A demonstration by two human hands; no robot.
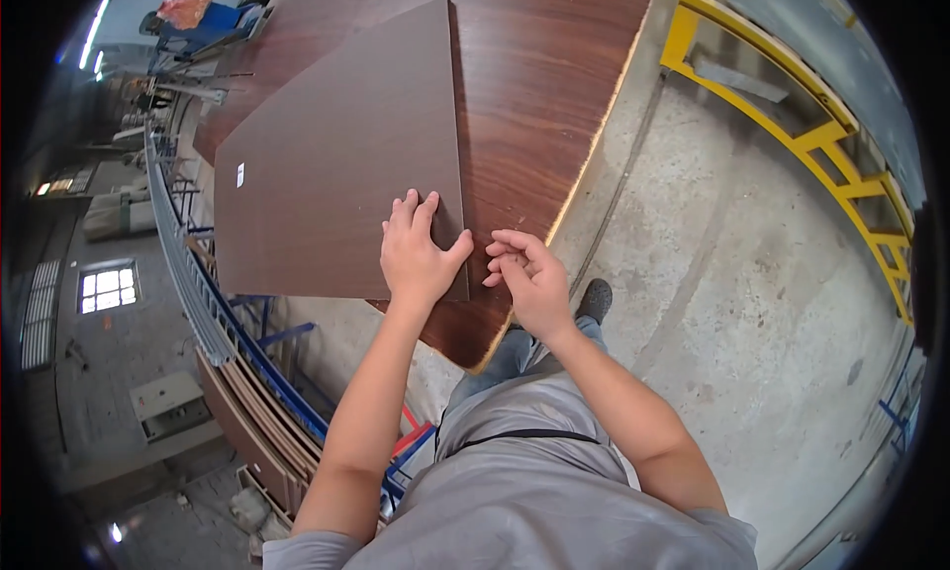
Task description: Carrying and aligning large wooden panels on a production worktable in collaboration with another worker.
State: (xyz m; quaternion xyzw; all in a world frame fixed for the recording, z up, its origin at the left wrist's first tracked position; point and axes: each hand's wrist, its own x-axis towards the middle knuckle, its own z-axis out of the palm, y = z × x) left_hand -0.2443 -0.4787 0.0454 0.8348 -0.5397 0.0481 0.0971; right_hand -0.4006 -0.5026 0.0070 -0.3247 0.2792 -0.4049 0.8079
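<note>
A flat dark brown panel (346,164) lies on a reddish-brown wood-grain tabletop (544,85), its left part reaching past the table's edge. My left hand (417,253) rests on the panel near its lower right corner, fingers stretched out and thumb at the right edge. A small white label (239,175) sticks to the panel's left side. Just right of that panel edge, above the tabletop, is my right hand (532,281). Its fingers are curled in toward the thumb; whatever they may hold is too small or hidden to make out.
The tabletop's right edge is rough and pale. A yellow metal frame (792,135) stands on the concrete floor (712,243) to the right. At lower left, several brown boards (252,412) stack beside a blue metal rack (282,392). A blue bin (213,21) is at the far left.
</note>
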